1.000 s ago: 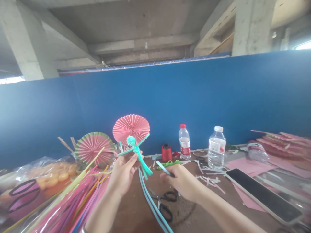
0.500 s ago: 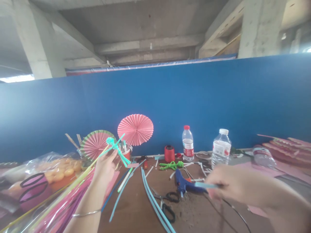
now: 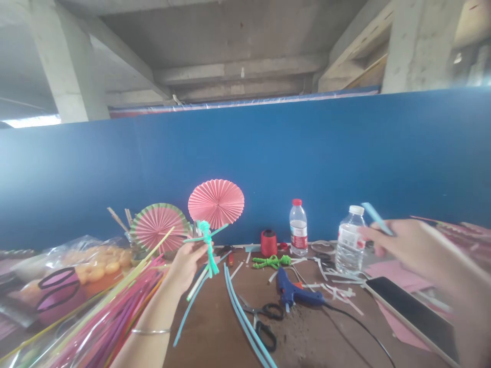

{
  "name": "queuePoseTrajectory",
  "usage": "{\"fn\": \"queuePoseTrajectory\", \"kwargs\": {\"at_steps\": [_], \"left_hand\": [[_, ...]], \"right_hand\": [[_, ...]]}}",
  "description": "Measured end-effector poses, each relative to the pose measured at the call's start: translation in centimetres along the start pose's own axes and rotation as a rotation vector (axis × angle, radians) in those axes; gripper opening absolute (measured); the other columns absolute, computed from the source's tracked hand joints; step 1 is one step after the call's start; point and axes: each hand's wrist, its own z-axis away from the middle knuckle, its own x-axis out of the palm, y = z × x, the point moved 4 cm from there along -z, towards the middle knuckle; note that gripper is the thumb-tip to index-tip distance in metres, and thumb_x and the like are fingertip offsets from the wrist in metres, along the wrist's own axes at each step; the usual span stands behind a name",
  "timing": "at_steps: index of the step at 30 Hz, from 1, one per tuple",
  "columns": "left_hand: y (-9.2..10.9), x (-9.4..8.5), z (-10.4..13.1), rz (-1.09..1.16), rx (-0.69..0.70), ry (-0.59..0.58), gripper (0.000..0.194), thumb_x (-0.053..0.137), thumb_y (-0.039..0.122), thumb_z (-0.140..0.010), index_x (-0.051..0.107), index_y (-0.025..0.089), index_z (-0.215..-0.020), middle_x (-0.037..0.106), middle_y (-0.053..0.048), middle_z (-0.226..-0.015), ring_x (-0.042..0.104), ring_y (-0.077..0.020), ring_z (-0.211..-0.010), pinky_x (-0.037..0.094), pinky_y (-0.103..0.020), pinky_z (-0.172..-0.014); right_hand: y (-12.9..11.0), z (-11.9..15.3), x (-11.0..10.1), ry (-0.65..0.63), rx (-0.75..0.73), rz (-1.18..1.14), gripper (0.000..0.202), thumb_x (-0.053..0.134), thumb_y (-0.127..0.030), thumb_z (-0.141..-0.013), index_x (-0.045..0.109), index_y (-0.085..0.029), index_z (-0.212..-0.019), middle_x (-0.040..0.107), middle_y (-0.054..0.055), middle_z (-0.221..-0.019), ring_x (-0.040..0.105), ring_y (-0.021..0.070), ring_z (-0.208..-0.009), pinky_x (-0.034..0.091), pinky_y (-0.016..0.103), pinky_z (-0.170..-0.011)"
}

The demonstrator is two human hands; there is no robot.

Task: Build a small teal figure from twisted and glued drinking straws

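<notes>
My left hand (image 3: 187, 267) is closed on a turquoise pipe-cleaner figure (image 3: 207, 239), held upright above the table with its arms spread out sideways. At the right, my right hand (image 3: 402, 243) pinches a slim light-blue stick (image 3: 376, 217) with a dark end; what kind of tool it is I cannot make out. That hand is raised beside a water bottle (image 3: 350, 245) with a white cap. Below and between the hands lie a blue glue gun (image 3: 301, 295), black-handled scissors (image 3: 266, 327) and a bright green pipe-cleaner figure (image 3: 270, 262).
Light-blue pipe cleaners (image 3: 241, 319) lie mid-table; a plastic-wrapped bundle of coloured ones (image 3: 111, 312) is at left. Behind stand pink paper fans (image 3: 217, 203), a red spool (image 3: 269, 244) and a red-capped bottle (image 3: 298, 230). A phone (image 3: 414, 314) rests at right.
My left hand has moved right with the turquoise figure, which now stands more upright. My right hand has lifted up and right with the light-blue stick, uncovering the phone and the glue gun's cable.
</notes>
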Motion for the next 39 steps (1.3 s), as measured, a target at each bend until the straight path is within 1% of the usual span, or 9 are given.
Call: {"fn": "queuePoseTrajectory", "kwargs": {"at_steps": [2,4,6,8,10,15,20,29,39], "left_hand": [[-0.5,1.9,0.8,-0.028,-0.028,-0.042,0.021,0.071,0.022,-0.061,0.062,0.013,-0.077,0.066,-0.003,-0.069,0.062,-0.0152,-0.059,0.048,-0.024,-0.053],[-0.9,3.6,1.5,-0.050,-0.059,-0.088,0.023,0.069,0.025,-0.062,0.060,0.014,-0.080,0.065,-0.004,-0.072,0.063,-0.0167,-0.059,0.048,-0.026,-0.052],[-1.3,5.1,2.2,-0.071,-0.085,-0.131,0.025,0.068,0.028,-0.064,0.059,0.016,-0.084,0.066,-0.005,-0.082,0.063,-0.0161,-0.060,0.048,-0.027,-0.055],[-1.4,6.3,2.8,-0.073,-0.103,-0.171,0.027,0.067,0.028,-0.064,0.058,0.016,-0.086,0.066,-0.006,-0.085,0.064,-0.0163,-0.062,0.048,-0.027,-0.058],[-1.5,7.2,3.3,-0.057,-0.121,-0.202,0.028,0.067,0.028,-0.064,0.058,0.016,-0.088,0.066,-0.007,-0.088,0.064,-0.0172,-0.067,0.047,-0.028,-0.063],[-1.2,9.0,4.5,-0.027,-0.125,-0.220,0.025,0.069,0.026,-0.063,0.060,0.015,-0.084,0.066,-0.008,-0.089,0.063,-0.0180,-0.074,0.045,-0.026,-0.064],[-1.4,10.1,5.4,-0.004,-0.132,-0.231,0.026,0.070,0.025,-0.061,0.062,0.015,-0.084,0.065,-0.008,-0.091,0.062,-0.0180,-0.076,0.045,-0.026,-0.064],[-1.8,10.7,5.7,0.050,-0.153,-0.273,0.024,0.071,0.024,-0.062,0.061,0.016,-0.083,0.066,-0.009,-0.092,0.061,-0.0197,-0.082,0.046,-0.028,-0.068],[-1.7,10.9,6.1,0.077,-0.143,-0.308,0.021,0.068,0.020,-0.065,0.060,0.019,-0.085,0.065,-0.004,-0.088,0.059,-0.0152,-0.080,0.044,-0.025,-0.072]], "right_hand": [[-3.6,1.0,3.0,-0.285,0.015,0.041,0.052,0.042,-0.062,-0.074,0.066,-0.016,-0.071,0.055,0.004,-0.044,0.043,0.0113,-0.034,0.028,0.029,-0.042],[-7.4,2.3,6.0,-0.360,-0.170,0.026,0.045,0.046,-0.057,-0.076,0.061,-0.020,-0.097,0.063,0.006,-0.062,0.054,0.0167,-0.049,0.034,0.028,-0.046],[-10.0,3.7,8.8,-0.349,-0.317,0.032,0.036,0.038,-0.049,-0.083,0.061,-0.023,-0.093,0.064,0.006,-0.078,0.058,0.0194,-0.064,0.036,0.028,-0.052],[-11.1,4.6,10.8,-0.327,-0.371,0.058,0.035,0.034,-0.038,-0.087,0.062,-0.022,-0.073,0.061,0.003,-0.069,0.057,0.0179,-0.062,0.035,0.027,-0.053],[-11.7,5.2,12.0,-0.382,-0.448,-0.005,0.031,0.037,-0.027,-0.086,0.061,-0.020,-0.068,0.058,0.001,-0.067,0.056,0.0156,-0.060,0.036,0.026,-0.055],[-12.7,6.0,11.7,-0.424,-0.542,-0.316,0.024,0.040,-0.014,-0.083,0.062,-0.021,-0.084,0.060,0.001,-0.078,0.056,0.0132,-0.071,0.039,0.022,-0.065],[-13.1,6.6,11.7,-0.285,-0.451,-0.227,0.030,0.033,-0.023,-0.088,0.054,-0.019,-0.067,0.055,0.000,-0.067,0.051,0.0131,-0.061,0.036,0.022,-0.056],[-13.0,6.8,11.8,-0.135,-0.431,-0.386,0.024,0.035,-0.020,-0.087,0.054,-0.020,-0.072,0.060,0.002,-0.074,0.054,0.0140,-0.066,0.038,0.022,-0.061],[-13.0,7.0,11.3,-0.115,-0.438,-0.333,0.020,0.039,-0.021,-0.084,0.050,-0.020,-0.068,0.054,0.001,-0.068,0.050,0.0136,-0.062,0.037,0.022,-0.059]]}}
